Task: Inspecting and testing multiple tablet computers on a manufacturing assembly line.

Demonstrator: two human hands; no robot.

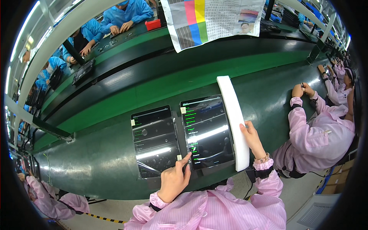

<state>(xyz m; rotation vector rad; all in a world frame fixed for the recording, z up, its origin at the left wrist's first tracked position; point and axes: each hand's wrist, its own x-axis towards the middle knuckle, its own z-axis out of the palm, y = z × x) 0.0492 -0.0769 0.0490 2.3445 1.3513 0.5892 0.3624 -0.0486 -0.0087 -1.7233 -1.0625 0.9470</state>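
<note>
Two black tablets lie side by side on the green workbench, their screens lit with green lines of text. My left hand reaches in from below, index finger stretched out to the lower left edge of the right tablet; it holds nothing. The left tablet is just beyond that hand, with bubbles visible under its glossy film. A long white foam strip stands along the right tablet's right side. My right hand grips the strip's right edge, with some of its fingers hidden.
The green workbench curves across the view. A printed colour sheet hangs over the raised black ledge behind it. At right sits a co-worker in pink; people in blue work beyond the ledge, near a red box.
</note>
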